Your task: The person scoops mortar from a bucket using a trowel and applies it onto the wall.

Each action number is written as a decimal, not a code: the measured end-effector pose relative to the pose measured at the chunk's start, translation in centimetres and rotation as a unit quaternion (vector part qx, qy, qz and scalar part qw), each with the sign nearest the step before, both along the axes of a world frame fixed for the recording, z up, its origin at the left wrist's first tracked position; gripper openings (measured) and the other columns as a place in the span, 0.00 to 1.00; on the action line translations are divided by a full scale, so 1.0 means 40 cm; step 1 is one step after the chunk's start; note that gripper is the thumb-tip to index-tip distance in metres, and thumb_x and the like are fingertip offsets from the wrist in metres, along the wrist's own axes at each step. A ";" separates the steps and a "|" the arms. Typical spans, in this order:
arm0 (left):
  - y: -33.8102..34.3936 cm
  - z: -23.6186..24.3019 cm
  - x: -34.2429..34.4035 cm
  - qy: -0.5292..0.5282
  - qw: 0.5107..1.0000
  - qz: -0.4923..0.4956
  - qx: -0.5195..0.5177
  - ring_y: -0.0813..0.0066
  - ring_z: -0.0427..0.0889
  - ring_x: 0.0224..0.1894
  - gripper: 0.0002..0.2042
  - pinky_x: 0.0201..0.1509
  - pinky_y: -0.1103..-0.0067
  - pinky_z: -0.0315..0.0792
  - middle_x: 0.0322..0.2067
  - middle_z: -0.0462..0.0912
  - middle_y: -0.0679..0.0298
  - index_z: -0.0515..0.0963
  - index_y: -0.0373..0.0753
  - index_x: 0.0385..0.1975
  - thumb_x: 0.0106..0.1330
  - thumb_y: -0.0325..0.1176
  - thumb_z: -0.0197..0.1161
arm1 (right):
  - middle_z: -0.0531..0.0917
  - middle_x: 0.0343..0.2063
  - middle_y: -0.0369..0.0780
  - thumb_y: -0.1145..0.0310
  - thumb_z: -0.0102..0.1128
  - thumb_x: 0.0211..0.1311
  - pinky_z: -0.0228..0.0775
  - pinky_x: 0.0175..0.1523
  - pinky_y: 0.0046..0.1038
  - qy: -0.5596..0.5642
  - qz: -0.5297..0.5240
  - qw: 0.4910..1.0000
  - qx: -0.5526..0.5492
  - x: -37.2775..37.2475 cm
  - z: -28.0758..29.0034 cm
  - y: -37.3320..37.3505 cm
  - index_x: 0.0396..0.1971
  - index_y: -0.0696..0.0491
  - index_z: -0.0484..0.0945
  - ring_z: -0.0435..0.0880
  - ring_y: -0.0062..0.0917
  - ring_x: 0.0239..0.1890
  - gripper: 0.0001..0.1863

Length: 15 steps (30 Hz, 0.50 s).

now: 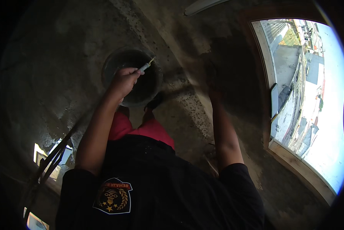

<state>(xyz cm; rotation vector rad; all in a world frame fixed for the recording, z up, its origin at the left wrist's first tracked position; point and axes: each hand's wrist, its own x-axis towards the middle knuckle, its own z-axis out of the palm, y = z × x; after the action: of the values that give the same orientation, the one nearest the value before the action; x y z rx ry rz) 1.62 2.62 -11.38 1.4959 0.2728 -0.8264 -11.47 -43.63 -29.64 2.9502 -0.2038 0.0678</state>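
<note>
My left hand (pixel 124 82) is closed around a slim, pale grey tool (pixel 145 67) with a thin yellowish tip pointing up and to the right. Its exact kind does not show. The hand and tool are over a wide, dark round tub (pixel 110 61), whose inside is in shadow. My right arm stretches forward on the right. The right hand (pixel 214 93) is at a dark patch on the wall, so deep in shadow that its fingers cannot be made out.
A bright window with a pale wooden frame (pixel 298 166) is on the right. Dark, thin strands (pixel 53 161) run along the lower left, near shiny wet floor with window reflections (pixel 59 153). A pale long object (pixel 202 5) lies at the top. Rough, speckled concrete (pixel 195 107) runs between my arms.
</note>
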 end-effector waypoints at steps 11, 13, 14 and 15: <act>0.024 0.001 -0.014 -0.004 0.999 0.032 0.020 0.89 0.61 0.19 0.11 0.24 0.85 0.57 0.16 0.66 0.75 0.79 0.36 0.33 0.65 0.35 0.53 | 0.77 0.47 0.45 0.49 0.46 0.63 0.70 0.48 0.41 -0.097 -0.072 0.981 0.153 -0.030 0.060 0.176 0.50 0.52 0.73 0.78 0.45 0.45 0.25; 0.034 0.011 -0.018 0.000 0.999 0.033 0.026 0.88 0.62 0.20 0.11 0.24 0.85 0.58 0.16 0.66 0.74 0.79 0.36 0.33 0.65 0.36 0.53 | 0.76 0.48 0.46 0.50 0.47 0.63 0.67 0.52 0.40 -0.006 -0.106 0.981 0.161 0.006 0.048 0.159 0.50 0.54 0.73 0.75 0.43 0.49 0.25; 0.044 0.014 -0.021 0.001 0.999 0.039 0.037 0.88 0.62 0.20 0.11 0.24 0.85 0.58 0.16 0.66 0.74 0.79 0.36 0.33 0.65 0.36 0.53 | 0.75 0.50 0.47 0.51 0.48 0.63 0.64 0.56 0.38 0.082 -0.140 0.974 0.159 0.028 0.043 0.143 0.49 0.55 0.72 0.72 0.42 0.53 0.25; 0.039 0.020 -0.013 -0.001 0.999 0.032 0.020 0.88 0.62 0.20 0.11 0.24 0.85 0.58 0.16 0.66 0.74 0.79 0.36 0.33 0.65 0.36 0.53 | 0.75 0.50 0.47 0.51 0.48 0.63 0.64 0.56 0.38 0.080 -0.145 0.973 0.163 0.025 0.015 0.075 0.49 0.55 0.72 0.72 0.42 0.53 0.25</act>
<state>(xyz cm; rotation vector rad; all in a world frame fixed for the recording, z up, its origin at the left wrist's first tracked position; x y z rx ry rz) 1.12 4.19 -10.56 1.5176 0.3355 -0.7729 -10.46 -40.62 -29.02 3.1877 -0.6795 -0.2669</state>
